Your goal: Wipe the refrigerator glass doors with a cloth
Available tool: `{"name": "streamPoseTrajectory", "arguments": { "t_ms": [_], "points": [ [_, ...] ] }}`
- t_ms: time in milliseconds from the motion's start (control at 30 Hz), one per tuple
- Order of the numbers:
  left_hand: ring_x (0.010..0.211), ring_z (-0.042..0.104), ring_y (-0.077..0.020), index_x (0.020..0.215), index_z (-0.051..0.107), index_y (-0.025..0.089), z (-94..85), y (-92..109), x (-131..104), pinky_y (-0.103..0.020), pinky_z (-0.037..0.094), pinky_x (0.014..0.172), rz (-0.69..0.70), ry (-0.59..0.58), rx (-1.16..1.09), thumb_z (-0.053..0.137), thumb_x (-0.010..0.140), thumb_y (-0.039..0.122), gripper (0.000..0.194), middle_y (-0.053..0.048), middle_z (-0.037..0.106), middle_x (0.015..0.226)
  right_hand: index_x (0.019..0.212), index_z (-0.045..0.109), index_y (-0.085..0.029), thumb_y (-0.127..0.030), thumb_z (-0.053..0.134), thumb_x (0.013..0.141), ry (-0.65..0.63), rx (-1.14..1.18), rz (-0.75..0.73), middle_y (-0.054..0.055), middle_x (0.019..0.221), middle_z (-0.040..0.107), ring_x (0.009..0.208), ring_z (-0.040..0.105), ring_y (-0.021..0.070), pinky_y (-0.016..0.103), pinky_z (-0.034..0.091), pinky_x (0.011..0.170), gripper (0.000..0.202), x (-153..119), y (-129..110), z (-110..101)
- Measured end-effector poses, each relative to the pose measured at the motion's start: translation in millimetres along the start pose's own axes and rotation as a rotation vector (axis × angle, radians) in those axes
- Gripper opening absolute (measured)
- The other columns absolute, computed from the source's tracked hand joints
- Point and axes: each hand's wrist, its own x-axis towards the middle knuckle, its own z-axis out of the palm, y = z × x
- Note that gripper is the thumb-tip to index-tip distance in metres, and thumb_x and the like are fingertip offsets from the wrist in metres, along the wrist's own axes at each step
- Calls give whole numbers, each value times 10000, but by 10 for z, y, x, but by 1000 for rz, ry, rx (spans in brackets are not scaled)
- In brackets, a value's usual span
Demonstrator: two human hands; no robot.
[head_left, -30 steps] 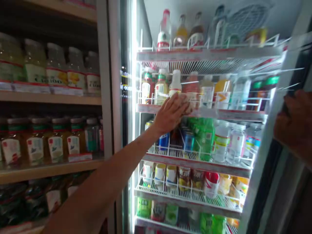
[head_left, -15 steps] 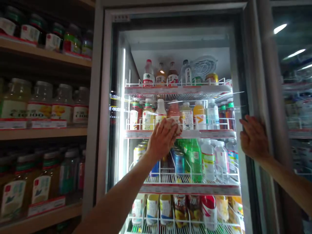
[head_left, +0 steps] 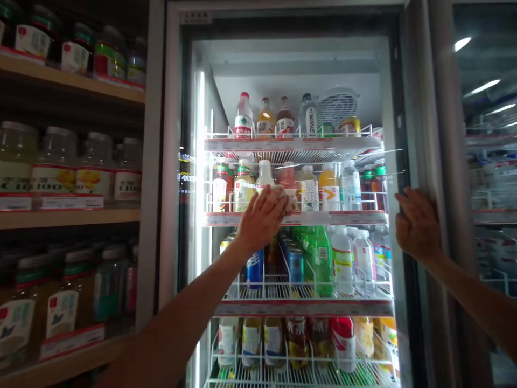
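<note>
My left hand [head_left: 262, 218] is pressed against the glass door [head_left: 291, 59] of a lit drinks cooler. Under its fingers is a crumpled pale cloth [head_left: 287, 197], partly covered by the hand. Behind the glass at that height is a row of bottles, among them an orange juice bottle [head_left: 329, 188]. My right hand [head_left: 418, 223] rests on the right side of the door frame, its fingers outstretched and holding nothing.
To the left, wooden shelves [head_left: 68, 217] carry bottled drinks with price strips. A second glass-fronted cooler [head_left: 488, 178] stands at the right. Inside the lit cooler, wire racks hold green bottles [head_left: 323, 258] and blue cans [head_left: 296, 267].
My left hand and the cloth have slid slightly up and to the left across the glass. My right hand keeps its place on the frame. The view has shifted a little.
</note>
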Motion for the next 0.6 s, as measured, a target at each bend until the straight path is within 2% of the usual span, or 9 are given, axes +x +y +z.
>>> {"name": "streamPoseTrajectory", "arguments": {
  "t_ms": [100, 167, 200, 267, 333, 400, 467, 500, 600],
  "points": [
    [1345, 324, -276, 1262, 498, 189, -269, -583, -21, -484, 255, 1133, -332, 169, 54, 429, 891, 313, 397, -105, 449, 1388, 1320, 448, -173, -219, 387, 843, -6, -11, 20, 119, 1403, 439, 1339, 358, 249, 460, 368, 1078, 483, 4, -22, -7],
    [1362, 281, -303, 1291, 467, 157, -355, -795, -11, -528, 202, 1145, -467, 257, 79, 417, 892, 301, 427, -141, 382, 1428, 1316, 453, -173, -217, 382, 845, 0, -17, 15, 122, 1397, 446, 1328, 375, 253, 467, 378, 1069, 479, 10, -41, -12],
    [1365, 272, -309, 1297, 459, 150, -341, -775, 0, -536, 194, 1146, -491, 277, 88, 421, 889, 294, 434, -145, 368, 1434, 1313, 457, -168, -216, 382, 844, 9, -14, 10, 126, 1394, 449, 1322, 384, 256, 470, 380, 1065, 477, 12, -48, -16],
    [1363, 279, -300, 1292, 464, 152, -212, -504, 22, -524, 224, 1140, -434, 248, 88, 433, 882, 272, 428, -135, 387, 1424, 1301, 471, -156, -218, 384, 841, 29, -4, 0, 135, 1382, 461, 1312, 397, 262, 473, 381, 1062, 472, 16, -53, -21],
    [1363, 282, -282, 1281, 475, 162, -36, -106, 27, -494, 287, 1116, -225, 143, 66, 417, 886, 235, 406, -114, 429, 1400, 1289, 481, -151, -225, 385, 839, 26, -2, 9, 138, 1372, 469, 1311, 399, 260, 462, 378, 1063, 466, 15, -45, -21],
    [1369, 273, -270, 1285, 476, 193, 67, 139, -2, -455, 327, 1098, 3, 41, 35, 432, 884, 240, 406, -75, 451, 1393, 1283, 485, -151, -239, 375, 839, 6, -17, 30, 138, 1371, 469, 1314, 394, 253, 452, 375, 1064, 466, 9, -27, -13],
    [1365, 284, -258, 1288, 476, 203, 31, 67, -63, -444, 329, 1098, 50, 20, 45, 437, 884, 237, 408, -66, 462, 1387, 1281, 482, -143, -260, 353, 843, -14, -37, 39, 144, 1372, 464, 1324, 380, 245, 448, 368, 1067, 472, -1, -4, 1],
    [1360, 296, -256, 1287, 479, 195, -31, -78, -97, -450, 320, 1103, -11, 50, 72, 432, 885, 233, 406, -78, 466, 1382, 1279, 483, -134, -268, 340, 846, -15, -45, 37, 150, 1370, 465, 1330, 370, 241, 443, 363, 1069, 475, -7, 5, 10],
    [1341, 328, -266, 1280, 485, 156, -249, -597, -170, -482, 279, 1120, -355, 228, 169, 414, 888, 222, 404, -133, 457, 1375, 1269, 487, -100, -273, 315, 852, -17, -63, 20, 176, 1355, 473, 1343, 348, 220, 412, 350, 1079, 484, -21, 22, 31]
  ]
}}
